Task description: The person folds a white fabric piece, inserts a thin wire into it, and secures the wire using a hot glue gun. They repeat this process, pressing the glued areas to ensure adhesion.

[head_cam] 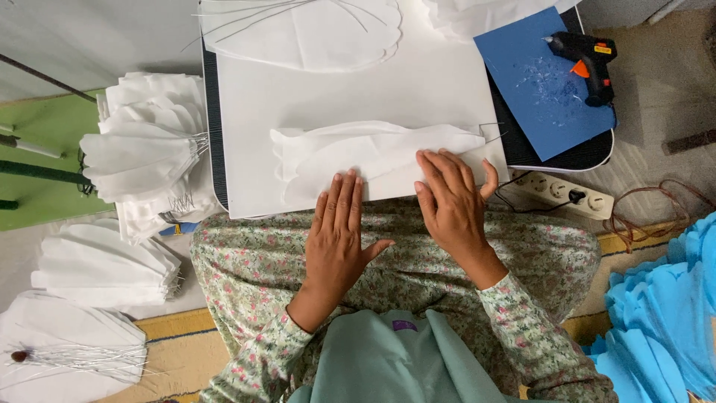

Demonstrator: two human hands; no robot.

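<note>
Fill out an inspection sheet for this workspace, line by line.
Surface: white board across the person's lap, its dark edge showing.
Job's things: white scalloped fabric petal, wire ends poking out at its right.
Clutter: blue sheet flecked with glue bits; black and orange glue gun on it; another white petal at the far edge.
Hands: left hand and right hand both pressed flat on the petal's near edge, holding nothing.
Cables: white power strip; brown cord looped on the floor.
Surroundings: stacks of white petals on the left, blue petals on the right.
</note>
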